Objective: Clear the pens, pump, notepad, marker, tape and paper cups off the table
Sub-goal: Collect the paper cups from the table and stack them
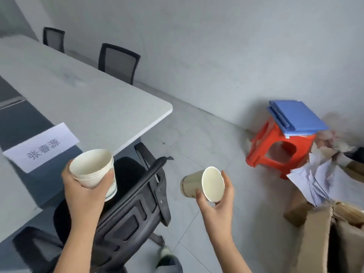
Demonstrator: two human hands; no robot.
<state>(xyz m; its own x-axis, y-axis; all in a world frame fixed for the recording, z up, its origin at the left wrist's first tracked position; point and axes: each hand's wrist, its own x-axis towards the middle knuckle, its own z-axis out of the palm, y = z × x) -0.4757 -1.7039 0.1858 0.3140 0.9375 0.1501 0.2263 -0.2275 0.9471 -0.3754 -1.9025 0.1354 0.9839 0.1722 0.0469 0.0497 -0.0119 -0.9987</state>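
My left hand (pixel 84 192) grips a stack of nested white paper cups (pixel 92 168), mouth up and tilted toward me, above the black office chair. My right hand (pixel 218 201) holds a single paper cup (pixel 204 184) on its side, its open mouth facing me, over the floor to the right of the chair. Both cups look empty. The long grey table (pixel 82 99) lies to the left, away from both hands. No pens, pump, notepad, marker or tape show in this view.
A white paper name card (pixel 42 147) stands at the table's near edge. The black chair (pixel 126 209) is right below my left arm; two more chairs (pixel 118 62) are behind the table. At right are a red stool (pixel 279 152) bearing blue folders, and cardboard boxes (pixel 323 233) with loose papers.
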